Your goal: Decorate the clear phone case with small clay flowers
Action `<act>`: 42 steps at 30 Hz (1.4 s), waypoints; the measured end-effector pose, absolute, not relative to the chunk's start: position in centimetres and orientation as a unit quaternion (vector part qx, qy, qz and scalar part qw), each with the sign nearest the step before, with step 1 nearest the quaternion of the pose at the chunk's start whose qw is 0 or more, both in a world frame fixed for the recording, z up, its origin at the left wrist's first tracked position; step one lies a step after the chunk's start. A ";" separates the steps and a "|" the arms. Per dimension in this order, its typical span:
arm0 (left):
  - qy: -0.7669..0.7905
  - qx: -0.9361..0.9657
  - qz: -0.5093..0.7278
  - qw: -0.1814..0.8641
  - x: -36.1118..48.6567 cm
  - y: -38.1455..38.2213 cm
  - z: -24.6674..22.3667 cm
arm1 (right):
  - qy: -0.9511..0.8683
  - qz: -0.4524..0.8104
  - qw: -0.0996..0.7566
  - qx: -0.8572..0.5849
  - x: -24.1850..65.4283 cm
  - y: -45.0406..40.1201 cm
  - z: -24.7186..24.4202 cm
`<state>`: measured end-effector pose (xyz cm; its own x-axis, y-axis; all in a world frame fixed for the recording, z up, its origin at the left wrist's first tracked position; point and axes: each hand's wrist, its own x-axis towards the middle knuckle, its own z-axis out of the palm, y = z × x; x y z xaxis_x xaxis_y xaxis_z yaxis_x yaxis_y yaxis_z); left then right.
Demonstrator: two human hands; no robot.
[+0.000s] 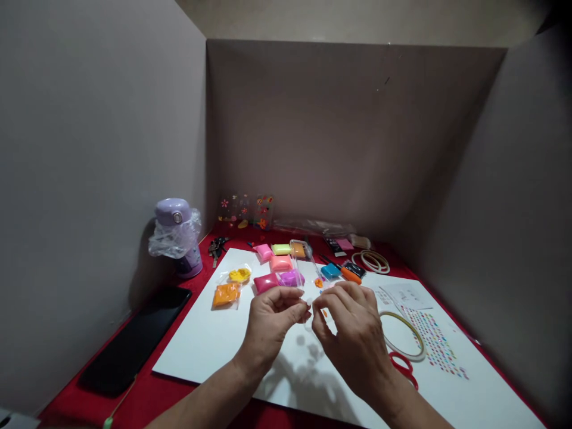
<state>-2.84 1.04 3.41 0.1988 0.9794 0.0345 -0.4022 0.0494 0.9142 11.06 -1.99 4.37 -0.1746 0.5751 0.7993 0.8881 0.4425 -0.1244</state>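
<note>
My left hand [279,319] is raised over the white board [201,339], its thumb and fingers pinched together around something small and pale that is hard to make out. Close on its right, my right hand [348,328] has its fingers curled, thumb near the index finger, tips almost meeting those of the left; whether they hold anything is unclear. Behind the hands lie packets of clay: magenta [266,283], purple [291,277], salmon [281,263] and blue [331,271]. An orange clay packet [226,295] and a yellow one [240,274] are at the left.
A purple bottle [190,262] and a black phone [138,339] are on the red cloth at left. To the right are a ring [417,351], red scissors [404,364], a gem sticker sheet [440,342] and stacked hoops [375,261]. Grey panels surround the table.
</note>
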 end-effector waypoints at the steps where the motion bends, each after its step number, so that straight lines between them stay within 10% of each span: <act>1: 0.334 0.434 0.537 0.642 -2.9 1.0 3.4 | -0.746 -0.194 0.412 -0.486 11.0 -2.0 4.5; 42: 0.340 0.426 0.536 0.645 -3.0 1.5 2.7 | -0.588 -0.308 0.420 -0.619 22.0 -1.6 6.4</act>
<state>-3.01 1.55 2.73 0.1953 0.9806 0.0181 -0.4023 0.0633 0.9133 22.04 -1.62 6.37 0.1200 0.4689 0.8750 0.9864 0.0434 -0.1585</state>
